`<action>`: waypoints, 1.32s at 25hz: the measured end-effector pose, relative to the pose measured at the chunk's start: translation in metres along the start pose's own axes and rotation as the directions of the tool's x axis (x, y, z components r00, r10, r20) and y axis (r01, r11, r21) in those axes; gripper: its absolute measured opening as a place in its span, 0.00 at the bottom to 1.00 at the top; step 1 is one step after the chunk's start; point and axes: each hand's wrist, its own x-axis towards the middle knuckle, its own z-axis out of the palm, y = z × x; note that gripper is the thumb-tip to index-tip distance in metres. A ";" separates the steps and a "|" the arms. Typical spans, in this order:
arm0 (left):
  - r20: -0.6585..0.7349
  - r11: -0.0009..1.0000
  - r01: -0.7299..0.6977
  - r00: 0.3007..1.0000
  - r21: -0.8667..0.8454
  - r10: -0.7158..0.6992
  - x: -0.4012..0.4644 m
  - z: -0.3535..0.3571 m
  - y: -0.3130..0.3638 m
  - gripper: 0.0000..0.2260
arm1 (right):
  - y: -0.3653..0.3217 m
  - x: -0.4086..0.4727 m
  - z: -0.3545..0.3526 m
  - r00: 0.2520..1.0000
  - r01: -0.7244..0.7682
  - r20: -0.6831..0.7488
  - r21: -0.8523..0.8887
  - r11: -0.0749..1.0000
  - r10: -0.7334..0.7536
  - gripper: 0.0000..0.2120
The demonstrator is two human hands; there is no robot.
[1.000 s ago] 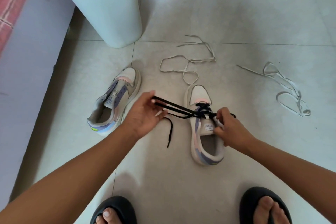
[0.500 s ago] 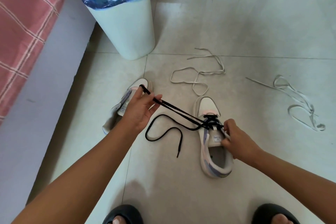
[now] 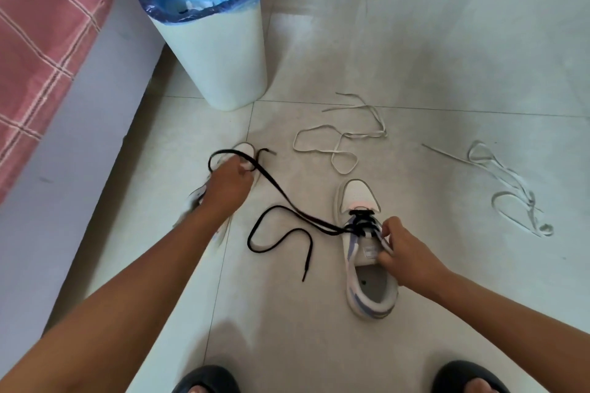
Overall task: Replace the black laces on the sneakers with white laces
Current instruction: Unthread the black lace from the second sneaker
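A white and purple sneaker [image 3: 372, 284] lies on the tiled floor, toe pointing away from me. A black lace [image 3: 281, 210] still crosses its lowest eyelets and runs out to the left. My left hand [image 3: 231, 180] grips this lace and holds it stretched, far left of the shoe; one free end trails in a loop on the floor. My right hand [image 3: 404, 252] holds the sneaker at its tongue and right side. The second sneaker [image 3: 204, 198], without a lace, lies mostly hidden under my left arm. Two white laces [image 3: 343, 140] [image 3: 507, 191] lie loose on the floor beyond.
A white bin [image 3: 220, 38] with a blue liner stands at the back left. A bed with a red checked cover [image 3: 41, 29] runs along the left. My feet in black slippers [image 3: 204, 381] [image 3: 469, 378] show at the bottom edge.
My left hand has pulled the black lace further left and away, drawing more of it out of the eyelets. My right hand stays on the sneaker. The camera view has tilted up.
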 end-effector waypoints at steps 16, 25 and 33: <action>0.310 0.916 -0.350 0.908 0.194 0.281 -0.094 0.111 0.065 0.11 | 0.001 0.004 -0.006 0.963 0.209 -0.034 -0.539 0.816 -0.269 0.17; 0.302 0.865 -0.446 0.878 0.230 0.372 -0.094 0.112 0.045 0.09 | -0.021 -0.002 -0.005 0.835 0.251 -0.093 -0.814 0.524 -0.543 0.17; 0.306 0.875 -0.422 0.887 0.236 0.345 -0.092 0.109 0.041 0.08 | -0.027 0.014 -0.003 0.998 0.047 0.024 0.390 0.920 -0.062 0.04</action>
